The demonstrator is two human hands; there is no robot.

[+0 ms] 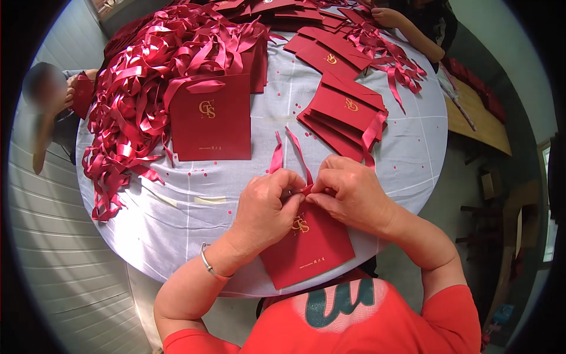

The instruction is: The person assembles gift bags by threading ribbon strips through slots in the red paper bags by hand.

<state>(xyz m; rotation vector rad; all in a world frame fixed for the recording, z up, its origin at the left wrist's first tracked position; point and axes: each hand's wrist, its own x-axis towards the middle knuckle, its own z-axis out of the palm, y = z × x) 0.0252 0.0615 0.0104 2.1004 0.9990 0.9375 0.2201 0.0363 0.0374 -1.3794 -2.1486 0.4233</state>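
A red paper gift bag [315, 248] with gold lettering lies flat before me at the table's near edge. At its top edge, both hands pinch a red ribbon [308, 187], whose two loose ends stretch away over the cloth. My left hand [268, 203], with a bracelet on the wrist, is closed on the ribbon from the left. From the right, my right hand [348, 192] pinches it too, thumb and fingertips pressed together. The fingers partly cover the ribbon where it meets the bag, so I cannot tell whether it is knotted there.
A round table with a white cloth [159, 236] carries a big heap of ribboned bags [171, 59] at left. One finished-looking bag [211, 121] lies beside it. Fanned bags [348, 115] are at right. Co-workers' hands [386, 17] show at the far right and left.
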